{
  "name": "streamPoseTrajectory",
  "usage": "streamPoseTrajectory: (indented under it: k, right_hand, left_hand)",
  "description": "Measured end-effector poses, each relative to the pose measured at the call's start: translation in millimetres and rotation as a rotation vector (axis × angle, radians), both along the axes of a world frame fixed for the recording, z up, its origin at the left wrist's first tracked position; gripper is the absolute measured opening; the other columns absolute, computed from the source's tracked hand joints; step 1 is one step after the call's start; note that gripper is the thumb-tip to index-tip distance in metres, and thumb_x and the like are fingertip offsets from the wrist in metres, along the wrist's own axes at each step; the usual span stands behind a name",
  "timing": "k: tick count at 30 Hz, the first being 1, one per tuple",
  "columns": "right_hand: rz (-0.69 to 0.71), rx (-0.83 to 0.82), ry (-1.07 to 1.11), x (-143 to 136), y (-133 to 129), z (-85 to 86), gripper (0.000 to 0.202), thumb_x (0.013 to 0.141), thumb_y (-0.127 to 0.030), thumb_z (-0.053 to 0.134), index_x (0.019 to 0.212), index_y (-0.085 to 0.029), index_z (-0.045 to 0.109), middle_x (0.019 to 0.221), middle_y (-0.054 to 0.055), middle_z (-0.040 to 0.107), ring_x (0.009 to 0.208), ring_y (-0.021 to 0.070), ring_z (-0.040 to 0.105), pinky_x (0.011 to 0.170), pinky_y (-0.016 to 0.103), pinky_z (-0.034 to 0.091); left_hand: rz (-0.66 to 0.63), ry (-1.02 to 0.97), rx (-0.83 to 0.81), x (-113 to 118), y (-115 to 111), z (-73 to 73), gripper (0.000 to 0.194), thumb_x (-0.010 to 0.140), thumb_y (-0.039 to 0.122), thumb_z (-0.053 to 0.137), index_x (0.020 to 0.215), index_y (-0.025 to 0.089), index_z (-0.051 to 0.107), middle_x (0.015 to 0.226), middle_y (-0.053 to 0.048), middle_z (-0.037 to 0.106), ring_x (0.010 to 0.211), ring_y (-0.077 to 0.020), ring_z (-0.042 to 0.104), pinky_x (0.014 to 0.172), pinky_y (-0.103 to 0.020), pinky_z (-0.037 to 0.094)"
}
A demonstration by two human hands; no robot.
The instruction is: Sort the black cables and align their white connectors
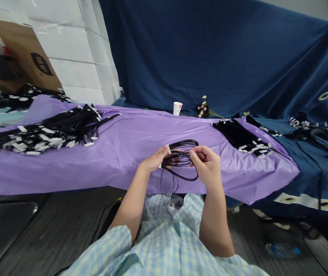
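Holding black cable loops point(180, 158), the left hand point(155, 158) partly hides them.

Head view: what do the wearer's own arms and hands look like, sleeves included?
The left hand and right hand are bare, no gloves or watch visible. The light-blue and pale-yellow checked fabric shirt has loose sleeves ending near the elbows.

Both forearms point(131, 201) forward, fingers point(205, 151) bent
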State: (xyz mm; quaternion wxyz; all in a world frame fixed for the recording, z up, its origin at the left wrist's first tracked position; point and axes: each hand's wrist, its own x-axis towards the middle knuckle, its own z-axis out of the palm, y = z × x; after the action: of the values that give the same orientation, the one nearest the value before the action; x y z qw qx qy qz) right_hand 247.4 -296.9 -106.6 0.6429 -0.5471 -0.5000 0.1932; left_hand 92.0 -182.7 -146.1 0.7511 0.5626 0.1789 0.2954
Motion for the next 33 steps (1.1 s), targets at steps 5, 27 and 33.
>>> streamPoseTrajectory:
  k: [5,27,33]
  right_hand:
    - [-0.037,-0.007,-0.099,2.8,1.6,-3.3,0.016,0.080,-0.035,0.067,0.080,-0.018,0.066,0.055,-0.006,0.033,0.046,0.0083,0.042,0.046,0.023,0.041]
    - [-0.054,0.025,-0.161,1.7,-1.6,-6.5,0.018,0.082,-0.039,0.067,0.085,-0.021,0.066,0.060,-0.003,0.039,0.053,0.0112,0.045,0.050,0.023,0.043]
    - [-0.070,0.038,-0.233,-0.3,-1.2,-3.8,0.016,0.085,-0.036,0.063,0.086,-0.021,0.065,0.066,-0.003,0.038,0.056,0.0110,0.045,0.051,0.024,0.042]
  left_hand:
    - [-0.010,0.030,0.030,-1.7,-1.8,2.6,0.068,0.068,0.074,0.061,0.097,0.013,0.070,0.069,-0.008,0.066,0.055,-0.0179,0.061,0.044,-0.025,0.047]
    - [0.056,0.033,0.078,0.5,4.1,-8.2,0.063,0.067,0.078,0.057,0.072,0.016,0.058,0.062,-0.003,0.058,0.052,-0.0149,0.056,0.046,-0.026,0.047]
    - [0.046,0.041,0.071,1.2,4.6,-8.0,0.066,0.067,0.080,0.056,0.073,0.015,0.058,0.064,-0.004,0.060,0.053,-0.0149,0.057,0.048,-0.027,0.047]
